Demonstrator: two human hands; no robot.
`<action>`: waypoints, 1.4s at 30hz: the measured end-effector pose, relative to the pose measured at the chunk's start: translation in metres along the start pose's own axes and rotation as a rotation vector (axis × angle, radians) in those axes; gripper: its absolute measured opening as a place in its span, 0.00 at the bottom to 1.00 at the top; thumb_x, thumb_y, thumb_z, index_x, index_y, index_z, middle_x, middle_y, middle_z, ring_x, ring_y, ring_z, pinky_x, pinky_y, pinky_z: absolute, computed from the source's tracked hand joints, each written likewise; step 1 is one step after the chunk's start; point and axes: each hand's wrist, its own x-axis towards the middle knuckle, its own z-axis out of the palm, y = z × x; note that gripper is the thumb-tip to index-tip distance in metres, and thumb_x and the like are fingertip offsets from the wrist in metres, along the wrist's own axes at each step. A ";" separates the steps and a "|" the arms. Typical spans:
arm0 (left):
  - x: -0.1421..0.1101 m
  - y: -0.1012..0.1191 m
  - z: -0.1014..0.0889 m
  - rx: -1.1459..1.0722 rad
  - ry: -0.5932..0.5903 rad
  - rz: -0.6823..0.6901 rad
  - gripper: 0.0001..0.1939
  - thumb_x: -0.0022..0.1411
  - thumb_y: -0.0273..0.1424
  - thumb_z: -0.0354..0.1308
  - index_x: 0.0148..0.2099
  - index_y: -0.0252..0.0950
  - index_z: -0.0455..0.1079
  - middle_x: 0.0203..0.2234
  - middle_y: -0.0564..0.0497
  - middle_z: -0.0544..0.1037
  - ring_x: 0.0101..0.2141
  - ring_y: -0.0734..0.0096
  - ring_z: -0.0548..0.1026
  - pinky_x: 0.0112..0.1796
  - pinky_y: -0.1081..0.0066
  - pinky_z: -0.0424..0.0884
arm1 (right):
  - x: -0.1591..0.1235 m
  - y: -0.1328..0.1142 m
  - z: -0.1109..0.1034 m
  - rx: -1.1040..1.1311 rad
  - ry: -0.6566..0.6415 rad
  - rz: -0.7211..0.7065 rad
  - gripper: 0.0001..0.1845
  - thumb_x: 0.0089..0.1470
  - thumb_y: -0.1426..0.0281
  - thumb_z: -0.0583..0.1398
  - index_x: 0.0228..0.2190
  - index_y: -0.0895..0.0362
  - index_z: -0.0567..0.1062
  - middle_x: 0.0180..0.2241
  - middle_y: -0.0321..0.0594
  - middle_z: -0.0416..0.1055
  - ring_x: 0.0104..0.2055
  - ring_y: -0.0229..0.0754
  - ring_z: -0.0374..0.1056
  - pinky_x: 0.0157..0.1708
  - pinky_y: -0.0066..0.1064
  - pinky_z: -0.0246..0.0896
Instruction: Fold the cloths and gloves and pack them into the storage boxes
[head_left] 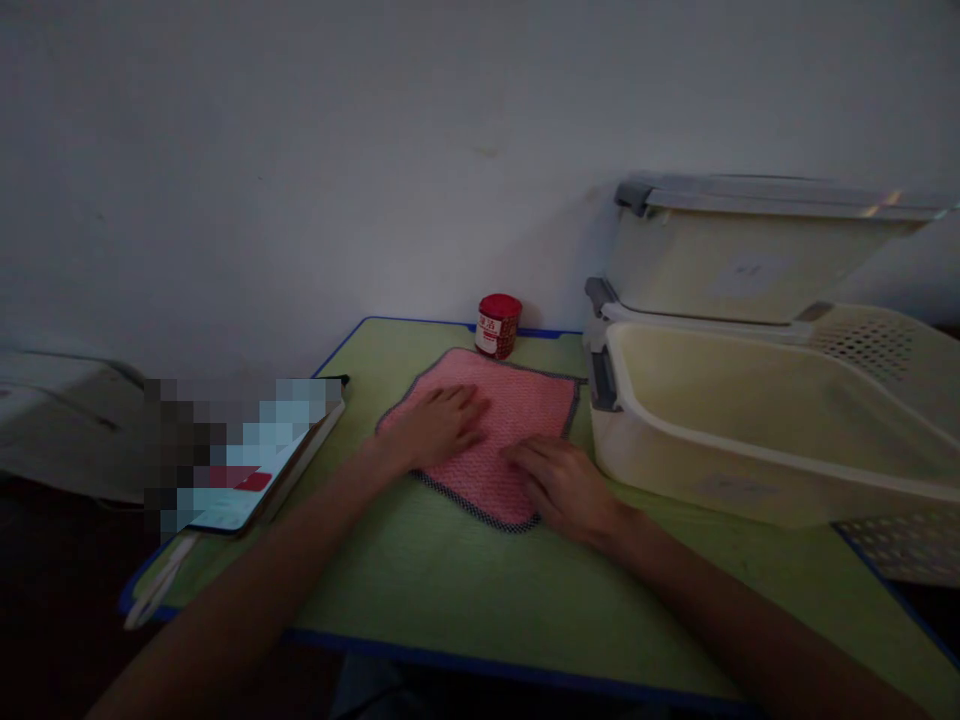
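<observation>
A pink cloth (495,420) with a dark checked border lies spread out on the green table top (420,570). My left hand (442,425) rests flat on the cloth's left part, its fingers stretched out and slightly apart. On the lower right part of the cloth lies my right hand (566,485), fingers extended toward the middle, holding nothing. Just behind the cloth's far edge stands a small round tin or jar (498,326) with a red lid and a pale label.
At the right stands a cream plastic bin (697,490) with grey clips; a lidded box (742,260) rises behind it. A phone with a lit screen (232,500) leans at the table's left edge. Further left is a pale bag-like object (67,430). A wall (375,150) borders the back.
</observation>
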 end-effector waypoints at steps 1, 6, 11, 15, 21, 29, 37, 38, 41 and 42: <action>0.000 0.002 -0.002 -0.008 -0.024 -0.012 0.21 0.64 0.39 0.45 0.57 0.36 0.60 0.54 0.42 0.66 0.54 0.55 0.64 0.51 0.58 0.59 | -0.001 0.000 -0.001 -0.023 -0.017 0.032 0.15 0.50 0.78 0.50 0.36 0.62 0.73 0.27 0.44 0.74 0.30 0.42 0.68 0.32 0.31 0.60; 0.004 0.016 -0.021 -0.042 0.033 -0.194 0.17 0.65 0.36 0.42 0.43 0.32 0.68 0.37 0.42 0.75 0.40 0.58 0.73 0.43 0.59 0.67 | -0.004 0.001 0.000 -0.061 0.032 0.131 0.13 0.50 0.75 0.50 0.33 0.61 0.74 0.20 0.41 0.71 0.21 0.42 0.65 0.23 0.31 0.57; 0.005 0.027 -0.011 -0.073 0.051 -0.268 0.15 0.64 0.25 0.40 0.39 0.31 0.69 0.36 0.43 0.75 0.39 0.63 0.74 0.41 0.66 0.68 | 0.005 0.004 0.009 -0.010 0.099 0.155 0.19 0.51 0.79 0.47 0.43 0.62 0.70 0.38 0.49 0.73 0.40 0.43 0.69 0.40 0.34 0.65; 0.004 0.038 0.014 -0.083 0.009 -0.250 0.20 0.66 0.30 0.39 0.53 0.24 0.63 0.53 0.33 0.66 0.54 0.54 0.64 0.52 0.57 0.61 | 0.013 0.004 0.018 -0.053 -0.034 0.169 0.26 0.55 0.72 0.49 0.55 0.69 0.60 0.57 0.57 0.58 0.60 0.50 0.54 0.56 0.43 0.53; 0.005 0.038 0.026 -0.060 -0.025 -0.303 0.27 0.67 0.37 0.35 0.64 0.31 0.48 0.63 0.38 0.50 0.62 0.49 0.50 0.56 0.47 0.49 | 0.012 0.003 0.023 -0.165 -0.244 0.324 0.32 0.59 0.59 0.46 0.58 0.68 0.58 0.61 0.55 0.51 0.63 0.57 0.45 0.60 0.50 0.40; 0.000 0.021 0.028 -0.083 -0.004 -0.295 0.28 0.66 0.44 0.39 0.64 0.40 0.49 0.64 0.46 0.49 0.62 0.47 0.47 0.57 0.48 0.48 | 0.008 0.000 0.019 -0.204 -0.279 0.394 0.34 0.59 0.55 0.47 0.59 0.65 0.57 0.62 0.52 0.48 0.64 0.60 0.40 0.60 0.52 0.37; -0.022 0.002 0.024 -0.027 0.004 -0.267 0.27 0.66 0.41 0.39 0.63 0.35 0.52 0.62 0.42 0.54 0.61 0.57 0.52 0.58 0.56 0.49 | 0.006 -0.003 0.014 -0.162 -0.284 0.429 0.34 0.58 0.56 0.48 0.59 0.65 0.56 0.62 0.51 0.48 0.64 0.60 0.39 0.60 0.53 0.36; -0.022 0.002 0.022 -0.020 0.008 -0.269 0.27 0.66 0.40 0.40 0.63 0.33 0.53 0.62 0.41 0.55 0.61 0.58 0.53 0.58 0.57 0.50 | 0.009 -0.004 0.012 -0.156 -0.280 0.435 0.33 0.59 0.58 0.48 0.59 0.66 0.56 0.62 0.52 0.49 0.64 0.60 0.40 0.60 0.52 0.37; -0.014 0.007 0.016 0.001 0.035 -0.320 0.25 0.65 0.33 0.40 0.60 0.24 0.56 0.60 0.33 0.57 0.60 0.56 0.55 0.57 0.58 0.52 | 0.028 -0.004 0.010 -0.144 -0.260 0.448 0.29 0.60 0.66 0.45 0.58 0.71 0.56 0.61 0.55 0.51 0.63 0.53 0.46 0.60 0.45 0.42; -0.009 0.010 0.015 0.006 0.047 -0.345 0.24 0.65 0.31 0.39 0.59 0.22 0.56 0.59 0.31 0.57 0.60 0.55 0.55 0.57 0.57 0.53 | 0.038 -0.003 0.010 -0.140 -0.252 0.445 0.28 0.60 0.69 0.43 0.58 0.72 0.56 0.61 0.55 0.51 0.63 0.49 0.47 0.60 0.41 0.43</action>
